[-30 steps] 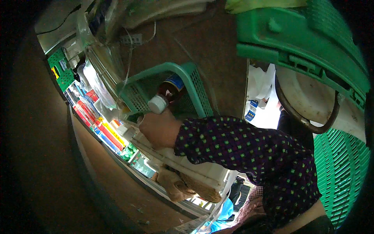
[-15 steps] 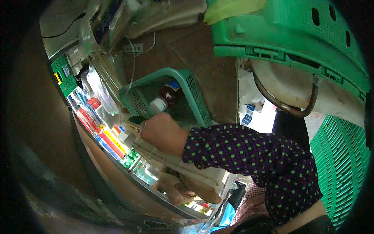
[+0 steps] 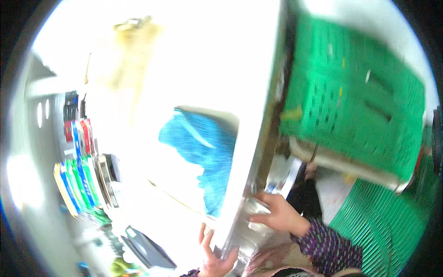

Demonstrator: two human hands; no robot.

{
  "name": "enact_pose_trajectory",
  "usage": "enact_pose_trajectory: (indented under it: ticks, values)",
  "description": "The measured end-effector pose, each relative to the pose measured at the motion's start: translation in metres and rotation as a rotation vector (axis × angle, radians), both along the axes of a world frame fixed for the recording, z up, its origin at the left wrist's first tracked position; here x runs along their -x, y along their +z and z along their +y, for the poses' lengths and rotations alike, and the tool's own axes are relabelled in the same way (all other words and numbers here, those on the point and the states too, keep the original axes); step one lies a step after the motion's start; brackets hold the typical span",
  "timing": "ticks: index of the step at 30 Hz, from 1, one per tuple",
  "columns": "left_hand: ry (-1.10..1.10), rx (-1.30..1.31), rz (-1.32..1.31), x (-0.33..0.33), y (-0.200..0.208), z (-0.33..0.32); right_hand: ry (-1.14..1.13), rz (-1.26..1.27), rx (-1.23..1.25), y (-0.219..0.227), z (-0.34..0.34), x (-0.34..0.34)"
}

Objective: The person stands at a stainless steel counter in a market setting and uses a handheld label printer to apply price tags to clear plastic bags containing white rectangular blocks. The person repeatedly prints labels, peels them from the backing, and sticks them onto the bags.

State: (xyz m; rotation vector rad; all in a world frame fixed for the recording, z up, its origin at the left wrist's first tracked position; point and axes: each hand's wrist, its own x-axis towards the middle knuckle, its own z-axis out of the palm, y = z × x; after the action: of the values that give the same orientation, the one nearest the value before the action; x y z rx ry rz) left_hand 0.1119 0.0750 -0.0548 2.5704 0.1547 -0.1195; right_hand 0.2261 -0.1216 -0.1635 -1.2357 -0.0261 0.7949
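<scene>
Head view shows the left hand [image 3: 217, 262] and right hand [image 3: 282, 215] at the bench [image 3: 260, 78] edge, fingers parted; their hold cannot be told. Near this edge lies a blue sheet [image 3: 200, 147].

So the right arm's got this dark purple fabric sleeve [image 3: 325, 247] covered in little pale specks, kinda blurry, ending at a bare right hand [image 3: 281, 214]. Just a scrap of dark purple left cuff [image 3: 190, 273] shows, plus a dusty-pink cloth garment [image 3: 277, 259] down front.
</scene>
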Motion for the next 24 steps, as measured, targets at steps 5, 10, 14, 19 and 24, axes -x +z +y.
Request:
enact_pose_trajectory:
  ticks: [5,10,14,19,24]
  values:
    - [-0.124,-0.03,-0.071,-0.019,0.033,-0.019,-0.326,0.111,0.274,0.12,-0.12,0.057]
    - [-0.057,0.038,-0.28,-0.014,0.035,-0.035,-0.398,-0.081,0.629,0.277,-0.211,0.048]
    - [0.048,0.932,0.012,-0.03,0.085,-0.066,-0.576,-0.351,0.521,0.354,-0.215,0.043]
    - [0.091,1.685,0.206,-0.097,0.095,-0.068,-0.491,-0.286,-0.001,0.311,-0.166,-0.013]
    - [0.692,1.503,0.117,-0.101,0.154,-0.007,0.113,-0.097,0.068,0.279,-0.074,-0.082]
